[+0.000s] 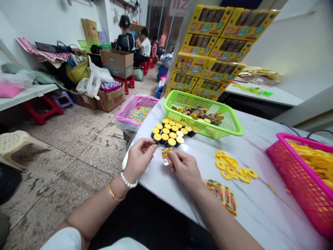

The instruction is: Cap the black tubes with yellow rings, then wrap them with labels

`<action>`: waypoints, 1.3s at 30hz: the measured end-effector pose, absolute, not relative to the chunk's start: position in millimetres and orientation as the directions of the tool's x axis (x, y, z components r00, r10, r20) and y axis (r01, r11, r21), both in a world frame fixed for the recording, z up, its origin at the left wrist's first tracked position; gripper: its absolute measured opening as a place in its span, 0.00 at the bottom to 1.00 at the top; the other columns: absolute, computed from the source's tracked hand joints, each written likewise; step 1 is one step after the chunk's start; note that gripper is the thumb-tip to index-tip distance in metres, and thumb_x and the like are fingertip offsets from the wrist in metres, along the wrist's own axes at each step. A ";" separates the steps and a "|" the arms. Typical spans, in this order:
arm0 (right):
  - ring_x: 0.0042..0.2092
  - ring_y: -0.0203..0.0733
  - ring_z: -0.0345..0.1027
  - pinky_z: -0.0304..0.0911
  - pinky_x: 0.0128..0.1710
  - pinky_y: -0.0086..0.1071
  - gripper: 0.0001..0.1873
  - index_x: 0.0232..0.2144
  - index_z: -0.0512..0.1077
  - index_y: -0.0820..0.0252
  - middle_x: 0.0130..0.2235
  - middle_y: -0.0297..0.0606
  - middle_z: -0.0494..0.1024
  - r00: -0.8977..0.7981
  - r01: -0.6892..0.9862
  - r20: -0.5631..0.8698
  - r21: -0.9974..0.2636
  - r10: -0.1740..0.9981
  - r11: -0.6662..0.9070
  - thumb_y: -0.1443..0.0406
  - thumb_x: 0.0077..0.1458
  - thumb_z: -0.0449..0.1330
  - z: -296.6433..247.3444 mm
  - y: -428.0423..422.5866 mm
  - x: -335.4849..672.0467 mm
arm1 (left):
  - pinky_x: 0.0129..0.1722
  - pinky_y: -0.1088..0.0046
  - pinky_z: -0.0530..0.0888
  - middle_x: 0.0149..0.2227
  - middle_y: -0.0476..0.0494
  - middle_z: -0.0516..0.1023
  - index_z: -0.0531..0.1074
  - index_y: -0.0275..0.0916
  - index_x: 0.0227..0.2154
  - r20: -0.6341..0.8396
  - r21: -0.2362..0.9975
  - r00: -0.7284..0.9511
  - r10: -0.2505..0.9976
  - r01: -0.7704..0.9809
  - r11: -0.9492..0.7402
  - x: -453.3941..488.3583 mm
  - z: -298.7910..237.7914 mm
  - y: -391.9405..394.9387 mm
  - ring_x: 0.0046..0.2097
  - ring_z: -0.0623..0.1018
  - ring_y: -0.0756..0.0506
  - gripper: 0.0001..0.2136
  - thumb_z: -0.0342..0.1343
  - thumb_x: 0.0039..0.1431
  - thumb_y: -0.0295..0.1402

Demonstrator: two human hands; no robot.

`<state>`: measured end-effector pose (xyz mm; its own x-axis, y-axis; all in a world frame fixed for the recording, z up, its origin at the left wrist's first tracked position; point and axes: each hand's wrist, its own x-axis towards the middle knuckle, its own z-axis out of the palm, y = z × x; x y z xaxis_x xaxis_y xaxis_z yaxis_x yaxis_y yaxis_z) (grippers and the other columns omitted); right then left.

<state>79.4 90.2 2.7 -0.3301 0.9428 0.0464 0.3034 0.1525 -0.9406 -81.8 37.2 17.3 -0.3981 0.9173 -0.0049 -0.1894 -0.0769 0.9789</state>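
My right hand (186, 168) pinches a small printed plastic sleeve (166, 156), mostly yellow and purple, just above the table. To its left, my left hand (139, 156) has curled fingers with the thumb close to them; whatever may lie between them is hidden. Beyond both hands stands a cluster of small dark tubs with yellow lids (172, 135). A flat stack of similar printed sleeves (222, 196) lies beside my right forearm. Farther right are loose yellow plastic rings (231, 166).
A green basket (234, 126) holds wrapped tubes. At right stands a pink basket (293, 184) of yellow rings. Yellow display boxes (200, 66) are stacked behind. A lined pink tub (122, 113) of colourful beads is beside the marble-patterned table (192, 205). People sit farther back.
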 end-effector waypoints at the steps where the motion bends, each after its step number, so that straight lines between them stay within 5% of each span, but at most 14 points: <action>1: 0.18 0.33 0.55 0.53 0.19 0.29 0.29 0.18 0.67 0.58 0.15 0.29 0.64 -0.288 0.309 0.080 -0.936 0.954 0.171 0.42 0.57 0.57 0.4 90.5 78.8 | 0.20 0.81 0.64 0.19 0.54 0.70 0.73 0.36 0.31 -0.016 0.976 -0.405 0.914 -0.205 -0.074 -77.2 16.8 33.2 0.20 0.67 0.55 0.12 0.66 0.52 0.40; 7: 0.21 0.34 0.58 0.55 0.23 0.29 0.27 0.18 0.66 0.57 0.16 0.30 0.65 -0.246 0.349 0.239 -0.882 0.940 0.315 0.47 0.62 0.54 -7.6 90.2 75.6 | 0.14 0.81 0.58 0.21 0.52 0.70 0.75 0.35 0.30 -0.111 0.948 -0.322 0.940 -0.319 0.003 -58.4 11.1 17.3 0.16 0.64 0.56 0.19 0.65 0.51 0.49; 18: 0.23 0.34 0.62 0.56 0.25 0.28 0.21 0.21 0.68 0.58 0.20 0.30 0.68 -0.407 0.334 0.470 -0.721 0.783 0.607 0.57 0.66 0.53 -8.2 81.9 70.1 | 0.20 0.77 0.63 0.30 0.43 0.78 0.84 0.36 0.30 0.045 0.994 -0.392 0.919 -0.075 -0.080 -69.2 4.6 23.2 0.24 0.68 0.54 0.13 0.67 0.49 0.42; 22: 0.26 0.35 0.64 0.61 0.29 0.29 0.19 0.24 0.71 0.57 0.23 0.32 0.71 -0.395 0.345 0.552 -0.652 0.734 0.675 0.60 0.66 0.53 -7.9 90.9 74.3 | 0.20 0.78 0.60 0.23 0.48 0.75 0.81 0.35 0.24 -0.031 0.991 -0.450 0.892 -0.128 -0.030 -74.3 -0.3 24.0 0.22 0.65 0.54 0.13 0.70 0.43 0.41; 26: 0.42 0.46 0.70 0.67 0.40 0.38 0.07 0.34 0.75 0.57 0.38 0.42 0.75 -0.106 0.517 0.671 -0.593 0.734 0.617 0.61 0.60 0.60 -10.2 117.2 85.1 | 0.17 0.78 0.56 0.17 0.53 0.69 0.79 0.35 0.23 -0.086 0.990 -0.430 0.899 -0.136 0.030 -76.4 2.0 20.4 0.18 0.60 0.56 0.14 0.71 0.42 0.41; 29: 0.51 0.50 0.68 0.66 0.51 0.46 0.08 0.39 0.74 0.57 0.47 0.46 0.74 -0.103 0.592 0.643 -0.574 0.759 0.566 0.66 0.55 0.60 -16.6 132.6 86.7 | 0.16 0.79 0.56 0.14 0.54 0.67 0.77 0.35 0.22 -0.137 0.985 -0.385 0.912 -0.148 0.086 -76.2 6.6 17.8 0.16 0.62 0.56 0.14 0.71 0.42 0.41; 35: 0.41 0.48 0.67 0.67 0.44 0.42 0.06 0.29 0.66 0.55 0.36 0.40 0.72 -0.063 0.627 0.577 -0.612 0.814 0.482 0.69 0.48 0.59 -25.0 137.8 83.2 | 0.13 0.82 0.50 0.12 0.56 0.65 0.69 0.37 0.23 -0.247 0.925 -0.300 0.922 -0.357 0.132 -77.3 12.1 22.9 0.13 0.61 0.56 0.17 0.70 0.43 0.41; 39: 0.35 0.44 0.66 0.67 0.39 0.41 0.14 0.37 0.68 0.58 0.35 0.37 0.71 0.058 0.593 0.536 -0.698 0.842 0.402 0.65 0.45 0.62 -16.8 136.2 90.0 | 0.12 0.82 0.45 0.14 0.54 0.70 0.71 0.36 0.29 -0.353 0.848 -0.242 0.904 -0.491 0.200 -84.0 16.8 31.5 0.12 0.61 0.56 0.13 0.68 0.46 0.36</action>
<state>90.0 136.2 -16.8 0.0583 0.8425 0.5356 0.5927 0.4025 -0.6977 -84.0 31.5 16.8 -0.2422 0.9038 -0.3528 -0.4908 0.1995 0.8481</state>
